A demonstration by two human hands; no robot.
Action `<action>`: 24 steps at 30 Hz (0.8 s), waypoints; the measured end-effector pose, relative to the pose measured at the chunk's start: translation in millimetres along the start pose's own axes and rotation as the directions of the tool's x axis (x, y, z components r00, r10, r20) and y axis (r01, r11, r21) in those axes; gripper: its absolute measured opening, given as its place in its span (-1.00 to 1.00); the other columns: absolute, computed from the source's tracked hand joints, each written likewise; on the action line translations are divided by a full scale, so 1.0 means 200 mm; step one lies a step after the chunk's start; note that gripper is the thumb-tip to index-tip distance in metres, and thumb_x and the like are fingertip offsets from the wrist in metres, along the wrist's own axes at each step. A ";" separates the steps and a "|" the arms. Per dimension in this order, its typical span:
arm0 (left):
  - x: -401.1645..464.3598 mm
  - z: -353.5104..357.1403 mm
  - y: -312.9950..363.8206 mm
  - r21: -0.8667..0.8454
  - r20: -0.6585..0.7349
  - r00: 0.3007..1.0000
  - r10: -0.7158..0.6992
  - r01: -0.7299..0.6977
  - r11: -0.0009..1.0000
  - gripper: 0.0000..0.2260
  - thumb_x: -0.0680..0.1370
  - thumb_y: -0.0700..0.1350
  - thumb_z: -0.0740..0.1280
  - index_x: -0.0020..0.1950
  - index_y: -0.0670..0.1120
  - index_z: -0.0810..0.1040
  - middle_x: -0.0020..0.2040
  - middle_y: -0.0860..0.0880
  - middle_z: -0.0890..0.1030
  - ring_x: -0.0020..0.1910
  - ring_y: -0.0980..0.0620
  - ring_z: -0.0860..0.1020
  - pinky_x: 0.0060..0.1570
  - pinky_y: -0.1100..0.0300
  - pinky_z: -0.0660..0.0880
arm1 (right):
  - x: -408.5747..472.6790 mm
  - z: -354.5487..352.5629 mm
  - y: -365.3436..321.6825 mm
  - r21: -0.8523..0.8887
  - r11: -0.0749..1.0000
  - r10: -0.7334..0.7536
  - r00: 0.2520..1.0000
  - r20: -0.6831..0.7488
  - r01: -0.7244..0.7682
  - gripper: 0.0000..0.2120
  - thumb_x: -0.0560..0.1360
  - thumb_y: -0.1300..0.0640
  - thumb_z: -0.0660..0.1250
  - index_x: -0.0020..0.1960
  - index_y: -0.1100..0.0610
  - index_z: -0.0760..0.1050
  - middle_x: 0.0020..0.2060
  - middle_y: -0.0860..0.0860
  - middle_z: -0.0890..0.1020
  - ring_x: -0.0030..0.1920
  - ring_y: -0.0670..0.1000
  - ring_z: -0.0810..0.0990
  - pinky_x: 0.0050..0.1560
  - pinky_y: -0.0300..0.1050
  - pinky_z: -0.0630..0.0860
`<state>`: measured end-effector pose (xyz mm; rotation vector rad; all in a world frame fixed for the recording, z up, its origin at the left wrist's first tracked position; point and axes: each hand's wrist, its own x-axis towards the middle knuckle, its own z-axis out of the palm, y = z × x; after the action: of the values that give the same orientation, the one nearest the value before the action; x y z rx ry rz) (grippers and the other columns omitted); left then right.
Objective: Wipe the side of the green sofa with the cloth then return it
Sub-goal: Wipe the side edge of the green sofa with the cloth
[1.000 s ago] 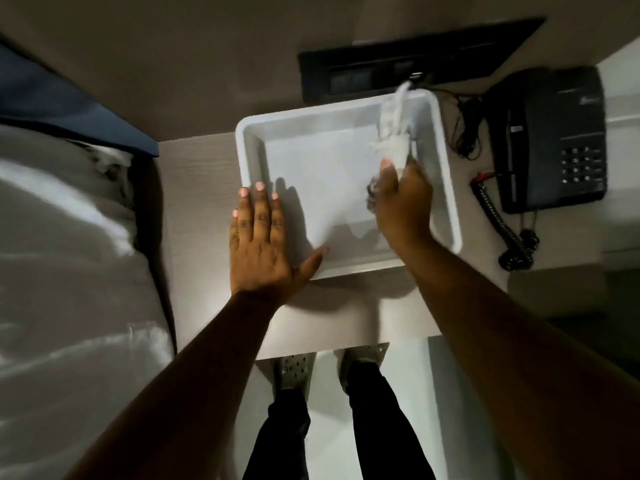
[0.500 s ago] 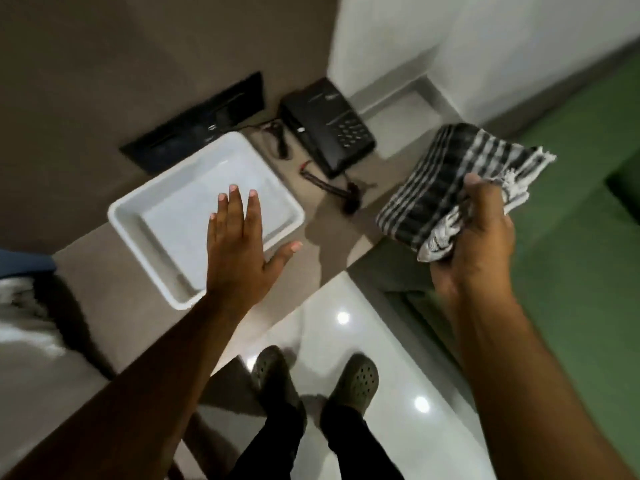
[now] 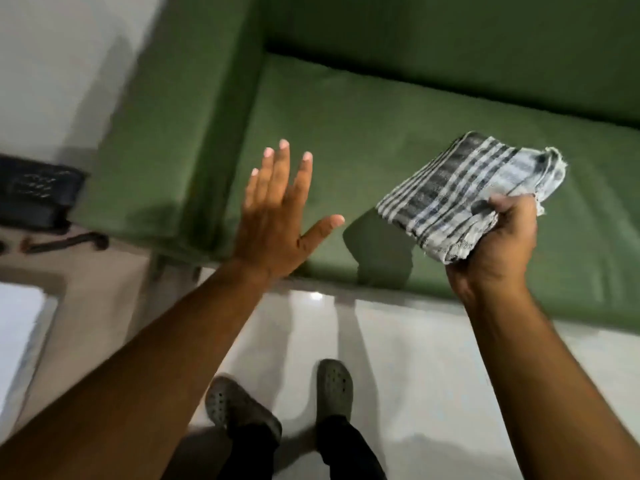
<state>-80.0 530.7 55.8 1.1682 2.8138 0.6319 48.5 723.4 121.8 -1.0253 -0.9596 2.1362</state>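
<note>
The green sofa [image 3: 363, 109] fills the upper part of the view, its armrest [image 3: 166, 133] at the left and its seat cushion in front of me. My right hand [image 3: 498, 247] is shut on a folded black-and-white checked cloth [image 3: 464, 195], held in the air above the seat's front right. My left hand [image 3: 277, 216] is open with fingers spread, hovering over the front edge of the seat beside the armrest. It touches nothing.
A black telephone [image 3: 34, 192] with its cord sits on the beige side table [image 3: 86, 289] left of the armrest. The corner of a white tray [image 3: 17, 327] shows at the left edge. Glossy white floor [image 3: 398, 358] and my two shoes lie below.
The cloth came out of the white tray in my right hand. I turned right from the side table to face the sofa, and both hands swung over its seat.
</note>
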 end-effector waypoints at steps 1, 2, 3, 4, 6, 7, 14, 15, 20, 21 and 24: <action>0.05 0.08 0.11 0.005 0.047 0.998 0.046 -0.046 0.999 -0.22 0.56 0.40 -0.03 0.60 -0.12 0.14 0.59 -0.29 0.09 0.58 -0.29 0.08 0.50 -0.21 0.11 | 0.01 -0.13 -0.07 0.029 0.999 -0.018 0.999 -0.029 0.019 -0.57 0.34 0.11 0.11 0.17 0.07 0.48 0.05 0.09 0.55 0.12 0.15 0.56 0.30 0.33 0.47; 0.08 0.14 0.19 0.012 0.085 0.992 0.088 -0.089 0.996 -0.23 0.57 0.40 -0.03 0.60 -0.11 0.14 0.60 -0.29 0.08 0.58 -0.29 0.07 0.50 -0.20 0.09 | 0.02 -0.25 -0.11 0.062 0.997 -0.036 0.998 -0.054 0.039 -0.59 0.34 0.10 0.11 0.15 0.06 0.48 0.03 0.07 0.55 0.10 0.14 0.56 0.24 0.27 0.53; 0.13 0.21 0.30 0.012 0.131 0.980 0.149 -0.152 0.988 -0.23 0.57 0.39 -0.04 0.60 -0.10 0.13 0.60 -0.28 0.07 0.59 -0.29 0.05 0.51 -0.19 0.06 | 0.02 -0.39 -0.17 0.091 0.994 -0.056 0.993 -0.102 0.066 -0.60 0.34 0.09 0.11 0.13 0.06 0.47 0.01 0.06 0.55 0.07 0.13 0.56 0.10 0.17 0.63; 0.17 0.28 0.41 0.010 0.176 0.961 0.213 -0.218 0.976 -0.23 0.57 0.39 -0.05 0.61 -0.10 0.12 0.61 -0.28 0.05 0.59 -0.28 0.03 0.51 -0.19 0.04 | 0.02 -0.53 -0.22 0.103 0.991 -0.065 0.987 -0.150 0.081 -0.63 0.34 0.08 0.10 0.10 0.05 0.47 -0.03 0.04 0.54 0.01 0.13 0.55 -0.13 0.02 0.65; 0.23 0.43 0.62 0.005 0.268 0.905 0.329 -0.343 0.939 -0.23 0.55 0.41 -0.06 0.61 -0.07 0.10 0.61 -0.26 0.02 0.60 -0.26 -0.01 0.52 -0.18 0.01 | -0.01 -0.81 -0.29 0.116 0.986 -0.085 0.965 -0.249 0.117 -0.73 0.33 0.06 0.09 -0.03 0.04 0.45 -0.16 0.00 0.53 -0.18 0.09 0.52 -0.38 -0.22 0.39; 0.25 0.48 0.71 0.004 0.300 0.880 0.367 -0.386 0.922 -0.22 0.54 0.42 -0.06 0.61 -0.07 0.10 0.62 -0.25 0.01 0.60 -0.26 -0.02 0.52 -0.18 0.00 | -0.03 -0.94 -0.29 0.129 0.980 -0.105 0.950 -0.295 0.148 -0.76 0.34 0.06 0.08 -0.07 0.05 0.44 -0.23 -0.01 0.53 -0.24 0.07 0.51 -0.37 -0.24 0.36; 0.33 0.92 1.51 -0.017 0.511 0.620 0.595 -0.685 0.728 -0.20 0.51 0.43 -0.06 0.61 -0.05 0.09 0.63 -0.21 -0.01 0.61 -0.21 -0.03 0.54 -0.15 -0.02 | -0.26 -1.77 -0.26 0.309 0.846 -0.107 0.706 -0.700 0.435 -0.66 0.39 0.04 0.11 0.09 0.04 0.51 -0.09 -0.02 0.64 0.03 0.09 0.60 0.12 0.06 0.53; 0.32 0.99 1.63 -0.028 0.537 0.569 0.622 -0.725 0.688 -0.20 0.51 0.43 -0.05 0.61 -0.05 0.09 0.62 -0.22 0.00 0.61 -0.21 -0.03 0.54 -0.15 -0.01 | -0.30 -1.87 -0.25 0.311 0.830 -0.093 0.665 -0.741 0.464 -0.67 0.40 0.04 0.11 0.07 0.03 0.54 -0.11 -0.04 0.67 0.01 0.08 0.62 0.12 0.08 0.55; 0.30 1.26 2.19 -0.047 0.588 0.395 0.705 -0.854 0.518 -0.18 0.50 0.44 -0.06 0.61 -0.04 0.08 0.62 -0.23 0.00 0.60 -0.23 -0.02 0.53 -0.17 -0.01 | -0.40 -2.23 -0.32 0.364 0.764 -0.002 0.566 -0.824 0.533 -0.68 0.42 0.02 0.11 -0.03 0.03 0.61 -0.20 -0.02 0.69 -0.17 0.02 0.67 -0.06 0.01 0.58; 0.29 1.30 2.30 -0.047 0.593 0.378 0.711 -0.865 0.499 -0.18 0.50 0.44 -0.05 0.61 -0.04 0.07 0.62 -0.24 -0.01 0.60 -0.23 -0.02 0.53 -0.17 -0.01 | -0.41 -2.30 -0.35 0.362 0.764 0.011 0.550 -0.835 0.534 -0.68 0.40 0.01 0.14 0.02 0.06 0.57 -0.17 0.00 0.67 -0.14 0.03 0.66 -0.04 0.01 0.59; 0.28 1.45 2.60 -0.062 0.595 0.331 0.732 -0.890 0.452 -0.22 0.55 0.41 0.02 0.62 -0.05 0.03 0.62 -0.24 -0.05 0.60 -0.23 -0.06 0.54 -0.16 -0.05 | -0.39 -2.47 -0.41 0.320 0.771 -0.013 0.517 -0.856 0.550 -0.75 0.44 0.02 0.13 -0.04 0.08 0.53 -0.28 -0.03 0.64 -0.28 0.01 0.63 -0.21 -0.03 0.53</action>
<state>282.0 1003.5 -5.7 2.3978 1.6469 -0.1800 512.7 887.5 -1.5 -1.2216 0.0121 1.2145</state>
